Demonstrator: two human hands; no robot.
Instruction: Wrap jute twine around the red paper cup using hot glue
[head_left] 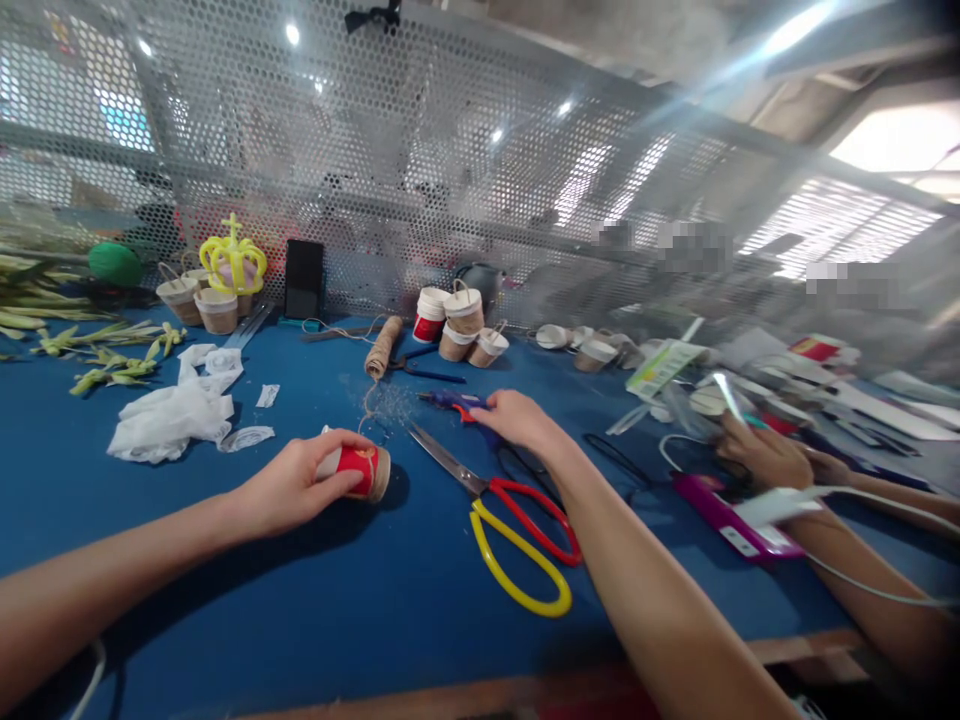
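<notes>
Posture at our blue desk [337, 600]: left hand [289, 490] grasps a red, twine-banded paper cup [361, 471], tipped sideways, likely for bracing; right hand [517, 418] covers a blue glue gun [459, 402]; we cannot tell its grip.

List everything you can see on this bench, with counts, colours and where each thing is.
cup: one, red, in left hand
scissors: one, red and yellow handles, table centre
glue gun: one, blue, under right hand
twine: one spool, tan, behind cup
back cups: about four, white and tan, back centre
crown: one, yellow, back left
leaves: several, green, far left
sheet: one, white, crumpled, left
table: one, blue
co-worker's hand: one, far right
left hand: holds cup
right hand: on glue gun
</notes>
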